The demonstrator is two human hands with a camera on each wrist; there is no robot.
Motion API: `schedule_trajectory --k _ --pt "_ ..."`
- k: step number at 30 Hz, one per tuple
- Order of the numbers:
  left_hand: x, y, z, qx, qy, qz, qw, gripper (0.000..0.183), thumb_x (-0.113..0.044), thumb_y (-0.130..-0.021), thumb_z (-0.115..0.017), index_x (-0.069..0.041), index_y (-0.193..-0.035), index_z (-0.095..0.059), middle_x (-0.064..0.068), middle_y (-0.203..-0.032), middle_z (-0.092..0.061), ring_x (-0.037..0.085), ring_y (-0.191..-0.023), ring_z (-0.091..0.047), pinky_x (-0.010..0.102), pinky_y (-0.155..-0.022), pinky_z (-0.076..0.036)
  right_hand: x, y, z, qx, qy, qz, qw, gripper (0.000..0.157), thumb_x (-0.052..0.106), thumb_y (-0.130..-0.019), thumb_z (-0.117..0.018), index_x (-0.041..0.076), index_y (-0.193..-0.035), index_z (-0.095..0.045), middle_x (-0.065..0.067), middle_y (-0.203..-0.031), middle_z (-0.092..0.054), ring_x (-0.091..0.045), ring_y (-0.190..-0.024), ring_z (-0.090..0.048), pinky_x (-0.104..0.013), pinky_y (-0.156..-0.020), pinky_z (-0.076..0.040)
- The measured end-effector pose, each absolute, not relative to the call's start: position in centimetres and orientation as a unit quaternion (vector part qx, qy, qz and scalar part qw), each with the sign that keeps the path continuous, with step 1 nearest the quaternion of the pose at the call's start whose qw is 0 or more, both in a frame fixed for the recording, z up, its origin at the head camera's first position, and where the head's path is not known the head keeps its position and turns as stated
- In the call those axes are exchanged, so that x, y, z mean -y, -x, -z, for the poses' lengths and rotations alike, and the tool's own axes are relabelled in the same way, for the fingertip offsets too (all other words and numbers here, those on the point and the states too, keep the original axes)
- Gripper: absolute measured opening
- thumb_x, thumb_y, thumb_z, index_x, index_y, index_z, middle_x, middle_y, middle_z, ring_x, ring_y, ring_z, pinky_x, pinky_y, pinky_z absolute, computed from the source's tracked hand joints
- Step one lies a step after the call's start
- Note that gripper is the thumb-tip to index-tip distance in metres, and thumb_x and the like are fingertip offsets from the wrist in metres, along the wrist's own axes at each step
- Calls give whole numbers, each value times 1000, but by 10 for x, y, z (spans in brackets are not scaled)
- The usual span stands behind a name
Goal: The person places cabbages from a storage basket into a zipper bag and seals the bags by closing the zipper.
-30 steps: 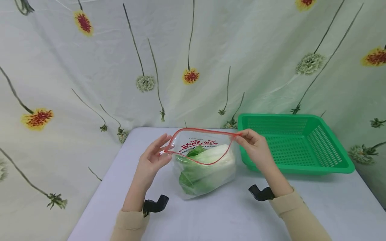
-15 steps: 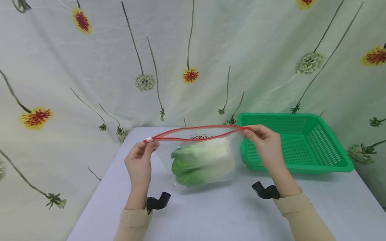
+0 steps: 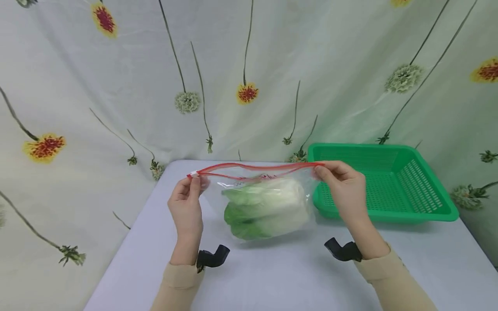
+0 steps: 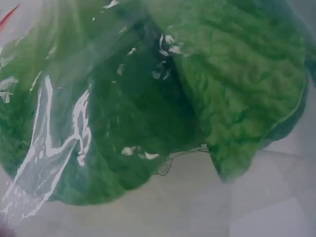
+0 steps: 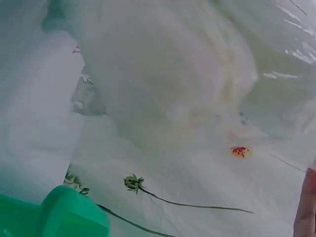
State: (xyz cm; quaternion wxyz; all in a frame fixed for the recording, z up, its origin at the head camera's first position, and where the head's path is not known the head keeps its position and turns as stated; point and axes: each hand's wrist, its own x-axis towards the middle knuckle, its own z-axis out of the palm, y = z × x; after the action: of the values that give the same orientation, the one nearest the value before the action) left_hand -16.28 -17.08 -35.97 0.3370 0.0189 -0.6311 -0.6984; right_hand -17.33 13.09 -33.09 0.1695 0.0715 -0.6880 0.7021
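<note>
A clear zip bag (image 3: pixel 214 196) with a red zipper hangs between both hands, its mouth stretched into a narrow gap. Inside it lies a napa cabbage (image 3: pixel 268 207), green leaves to the left and white base to the right. My left hand (image 3: pixel 187 211) pinches the zipper's left end at a white slider (image 3: pixel 194 173). With thumb and fingers, my right hand (image 3: pixel 346 190) pinches the right end. The left wrist view has the cabbage leaves (image 4: pixel 247 74) close up behind shiny plastic. In the right wrist view, the pale cabbage base (image 5: pixel 173 64) looks blurred.
A green plastic basket (image 3: pixel 412 216) stands at the right rear of the white-covered table (image 3: pixel 272 280), just beyond the right hand. Behind hangs a flower-printed cloth (image 3: pixel 249 43). Each wrist wears a black camera mount (image 3: pixel 213 257).
The left hand's spread fingers have moved left and now pinch the zipper's end. The right hand has shifted slightly right. The bag's wide mouth has been drawn out long and narrow.
</note>
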Motion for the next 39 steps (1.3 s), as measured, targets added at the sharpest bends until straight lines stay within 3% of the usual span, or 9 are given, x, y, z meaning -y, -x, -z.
schedule_trajectory --k 13,17,23,31,39 --pt "173 161 358 626 -24 732 268 7 -11 -96 -63 -8 -92 -67 -8 -78 -72 5 -79 -71 22 -85 -56 -137 175 335 662 -19 -737 135 5 15 -93 -69 11 -91 -71 9 -76 -72 -4 -74 -70 -21 -76 -58" --pt "167 161 363 619 -27 738 268 11 -11 -98 -59 -8 -89 -64 -8 -76 -70 5 -77 -70 22 -84 -57 -137 177 340 686 6 -717 124 9 15 -95 -65 7 -95 -67 12 -75 -71 -3 -72 -70 -21 -75 -58" --pt "156 160 370 632 -51 726 268 15 -12 -101 -55 -2 -90 -60 -8 -76 -64 4 -71 -67 20 -73 -58 -137 178 351 743 26 -661 106 20 14 -100 -57 -4 -108 -58 19 -74 -64 3 -68 -68 -17 -73 -56" --pt "148 159 379 657 -90 706 249 16 -13 -101 -54 -1 -91 -59 -8 -75 -63 4 -69 -65 19 -63 -55 -141 181 361 774 61 -625 85 25 20 -101 -56 -2 -113 -57 21 -75 -61 5 -65 -63 -15 -68 -54" --pt "147 157 378 639 -99 731 218 18 -15 -101 -55 -2 -89 -60 -6 -75 -65 6 -67 -67 20 -63 -56 -148 180 363 769 64 -634 62 28 21 -100 -57 -3 -114 -58 20 -75 -63 3 -66 -65 -17 -71 -57"
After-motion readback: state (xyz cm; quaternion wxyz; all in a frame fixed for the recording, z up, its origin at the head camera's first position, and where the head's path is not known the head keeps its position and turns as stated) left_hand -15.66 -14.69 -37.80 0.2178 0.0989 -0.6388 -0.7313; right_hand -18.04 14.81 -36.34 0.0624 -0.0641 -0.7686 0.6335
